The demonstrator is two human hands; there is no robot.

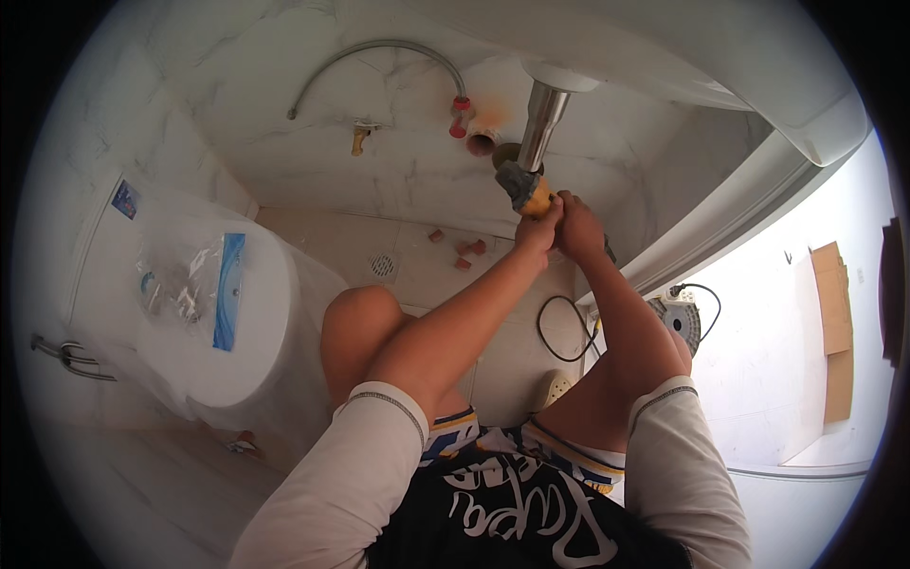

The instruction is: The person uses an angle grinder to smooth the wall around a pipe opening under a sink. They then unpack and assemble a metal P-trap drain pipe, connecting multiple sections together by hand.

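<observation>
Both my hands are closed around a yellow and grey angle grinder point(526, 192) under the washbasin. My left hand point(538, 235) wraps the yellow body just behind the grey head. Close beside it, my right hand point(579, 228) grips further back along the tool. The grinder's round disc point(506, 153) shows beyond the head, close to the lower end of a shiny metal drain pipe point(544, 119); I cannot tell whether they touch. Left of the disc, an open reddish pipe end point(482, 143) sits in the marbled wall.
A braided hose point(384, 45) arcs from a red-collared fitting point(461, 116). A brass valve point(359, 139) juts from the wall. Several reddish cut pieces point(464, 252) lie near the floor drain point(382, 266). A plastic-wrapped toilet point(256, 322) stands left; a black cord point(543, 334) loops at right.
</observation>
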